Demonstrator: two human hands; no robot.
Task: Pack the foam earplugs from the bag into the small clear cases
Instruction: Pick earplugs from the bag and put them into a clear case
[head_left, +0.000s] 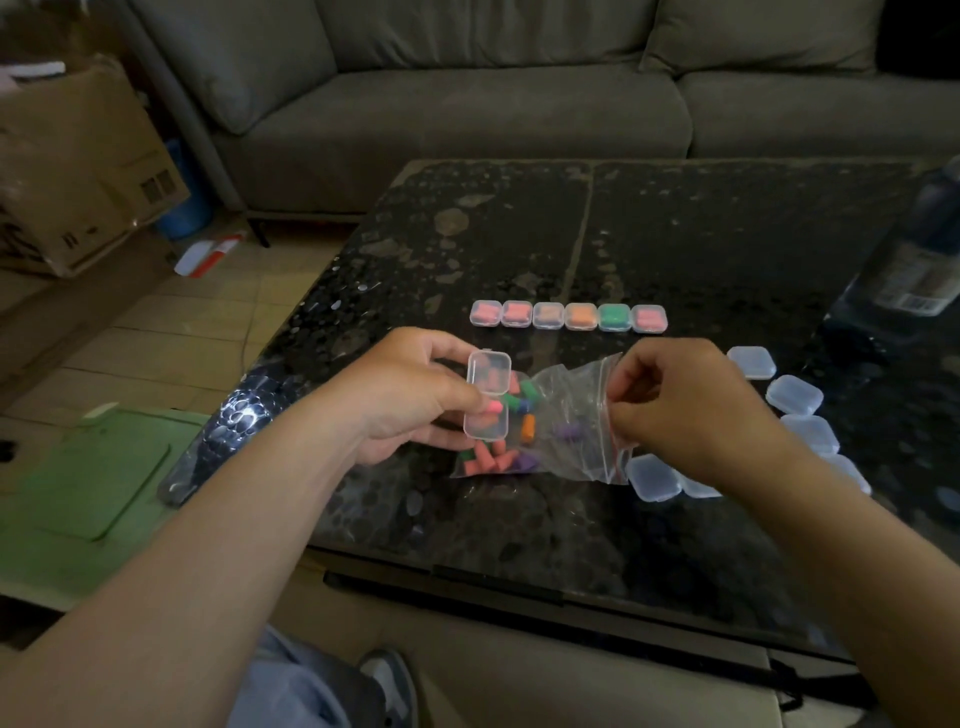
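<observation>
**A:** How far along was the packing?

**B:** Six filled cases (568, 316) stood shut in a row at twelve o'clock from the bag (566, 415), each touching the next. A seventh, the open case (487, 400), was in the left hand (410, 395), with thumb and fingers curled round its two halves. A pink earplug (491, 407) sat at the hinge line by the thumb. I could not tell what else the case held, because the bag's colours showed through it.

**A:** And what was left?

**B:** A heap of loose earplugs (493, 460) lay in the bag's closed end, toward nine o'clock. Empty cases (795, 395) curved from two round to five o'clock, some hidden behind the forearm. I judged the job less than half done.

**A:** And the other hand?

**B:** The right hand (680, 410) pinched the bag's red-striped mouth between thumb and curled fingers.

**A:** Was there room to move?

**B:** There was open tabletop beyond the row, toward twelve. The table (675, 234) ended close at six o'clock, under both forearms, and its left edge ran near the left wrist at nine. A dark bottle (919, 260) stood at two o'clock, well apart from the hands. The empties crowded just beside the right wrist, so I thought a careless sweep might push one off the near edge.
</observation>
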